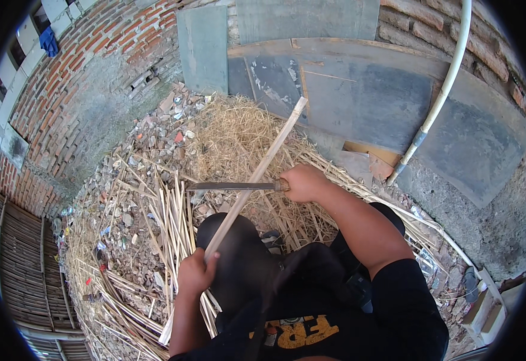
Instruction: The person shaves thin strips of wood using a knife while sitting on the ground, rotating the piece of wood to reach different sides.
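Wooden strip (271, 150) and dark knife (218, 186) crossing between two hands

Long, flat and square-edged, the pale wooden strip is slanting up and away from the person, passing above one dark-clad knee (224, 227). Its near end is resting in the left hand (195, 274), whose fingers are wrapping around it. The right hand (302, 183) is gripping the knife by its short handle; the thin, straight blade is pointing left and crossing the strip near its middle, though whether the two are touching is unclear.

The strip's far end is standing free, with curly, straw-like shavings (227, 126) spreading below. The blade's tip is ending near a pile of slender sticks (176, 222).

Stony rubble (121, 210) is covering the ground. Weathered brick wall (70, 114) is rising at left, smooth grey panels (365, 96) are standing ahead, and a pale pipe (443, 99) is slanting at right.
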A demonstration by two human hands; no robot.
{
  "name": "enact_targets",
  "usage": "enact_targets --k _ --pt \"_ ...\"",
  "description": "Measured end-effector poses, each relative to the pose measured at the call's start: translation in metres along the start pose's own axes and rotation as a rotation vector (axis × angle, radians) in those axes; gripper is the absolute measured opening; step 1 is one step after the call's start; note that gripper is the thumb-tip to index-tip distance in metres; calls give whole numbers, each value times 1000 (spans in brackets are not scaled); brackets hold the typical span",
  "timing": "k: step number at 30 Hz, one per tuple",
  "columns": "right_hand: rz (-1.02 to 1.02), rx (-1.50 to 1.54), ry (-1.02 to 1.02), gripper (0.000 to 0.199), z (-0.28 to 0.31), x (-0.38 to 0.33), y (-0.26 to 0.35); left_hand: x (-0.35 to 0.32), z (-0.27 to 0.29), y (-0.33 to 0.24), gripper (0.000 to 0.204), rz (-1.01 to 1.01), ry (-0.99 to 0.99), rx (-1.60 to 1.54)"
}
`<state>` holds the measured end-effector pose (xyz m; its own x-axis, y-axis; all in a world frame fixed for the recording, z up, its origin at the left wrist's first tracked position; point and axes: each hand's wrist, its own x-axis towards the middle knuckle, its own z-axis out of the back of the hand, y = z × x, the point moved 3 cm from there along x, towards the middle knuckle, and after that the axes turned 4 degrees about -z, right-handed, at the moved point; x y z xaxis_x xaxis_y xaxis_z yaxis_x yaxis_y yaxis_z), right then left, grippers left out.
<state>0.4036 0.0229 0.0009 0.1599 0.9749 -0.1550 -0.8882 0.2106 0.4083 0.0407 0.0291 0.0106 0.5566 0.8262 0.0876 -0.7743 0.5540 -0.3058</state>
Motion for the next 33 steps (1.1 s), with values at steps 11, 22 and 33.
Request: enact_targets --k 11,22,33 --pt "-172 172 -132 33 -10 27 -60 1 -3 1 46 -18 -26 43" --pt "12 64 -25 25 -7 8 -19 1 -4 1 46 -13 -30 61" --pt "-140 180 -179 29 -10 31 -78 3 -4 1 46 -28 -16 38"
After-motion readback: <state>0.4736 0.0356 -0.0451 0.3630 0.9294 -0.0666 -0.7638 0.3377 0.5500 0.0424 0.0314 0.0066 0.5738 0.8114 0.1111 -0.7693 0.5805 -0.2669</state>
